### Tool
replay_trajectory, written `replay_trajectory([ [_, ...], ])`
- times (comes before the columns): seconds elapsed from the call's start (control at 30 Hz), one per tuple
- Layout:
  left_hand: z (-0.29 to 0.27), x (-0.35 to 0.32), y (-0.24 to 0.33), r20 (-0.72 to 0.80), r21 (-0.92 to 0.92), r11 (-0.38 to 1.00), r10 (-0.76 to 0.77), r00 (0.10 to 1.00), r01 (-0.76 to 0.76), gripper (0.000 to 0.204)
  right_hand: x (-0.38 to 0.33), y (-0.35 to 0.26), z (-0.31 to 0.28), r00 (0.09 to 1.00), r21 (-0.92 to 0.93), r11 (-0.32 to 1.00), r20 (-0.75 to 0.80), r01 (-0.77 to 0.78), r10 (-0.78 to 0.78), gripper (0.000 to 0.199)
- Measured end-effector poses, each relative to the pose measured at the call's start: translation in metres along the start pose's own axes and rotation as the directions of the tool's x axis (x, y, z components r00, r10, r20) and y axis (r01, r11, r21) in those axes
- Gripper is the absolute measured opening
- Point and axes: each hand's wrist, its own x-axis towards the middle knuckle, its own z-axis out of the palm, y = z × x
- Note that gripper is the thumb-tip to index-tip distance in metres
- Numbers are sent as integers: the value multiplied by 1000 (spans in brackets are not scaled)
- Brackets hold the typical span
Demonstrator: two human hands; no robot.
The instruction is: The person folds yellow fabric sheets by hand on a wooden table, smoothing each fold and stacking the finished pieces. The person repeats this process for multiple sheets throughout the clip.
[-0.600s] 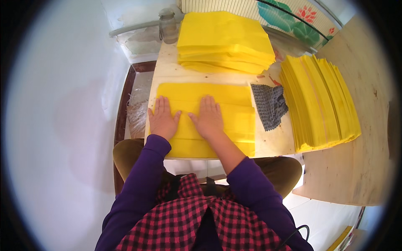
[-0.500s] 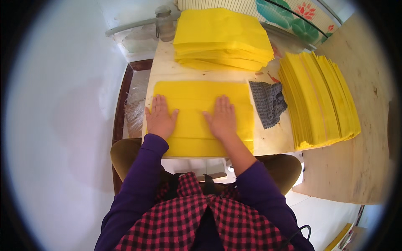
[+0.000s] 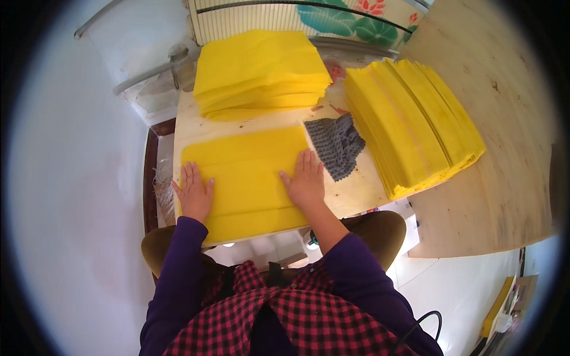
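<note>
Left hand (image 3: pixel 196 193), right hand (image 3: pixel 307 181): resting flat open, gripping nothing | yellow fabric (image 3: pixel 249 178): lying beneath both | gray cloth (image 3: pixel 335 145): lying nearby

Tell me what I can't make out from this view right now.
All in the head view:
Palms of the left hand and right hand: turned down, hidden by the hands' own backs.
Layers in the flat yellow fabric: its top surface hides whatever lies beneath.
Reddish object between the yellow stacks: too small to identify.
Clutter at lower right: blurred, cut off by the dark lens rim.
</note>
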Motion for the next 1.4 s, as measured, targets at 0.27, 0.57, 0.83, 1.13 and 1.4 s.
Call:
replay_trajectory([
  [0.27, 9, 6, 105, 121, -162, 938, 326, 938, -305, 68, -2, -1, -8, 1000, 32, 999, -19, -2, 3, 80],
  [0.57, 9, 5, 8, 83, -18, 999, 32, 996, -31, 72, 0, -1, -2, 1000, 35, 999, 8, 8, -8, 80],
  [0.83, 9, -1, -9, 22, 23, 998, -62, 998, 62, 70, -5, -20, -18, 997, -40, 998, 47, 57, -55, 79],
  [1.13, 7, 1, -10, 37, -4, 998, -64, 997, 64, 71, 0, -89, -2, 941, 145, 948, 145, 284, -305, 81],
  [1.4, 8, -2, -10, 26, -64, 996, -68, 997, 69, 73, 0, 5, -6, 982, 12, 986, 88, 167, -168, 78],
])
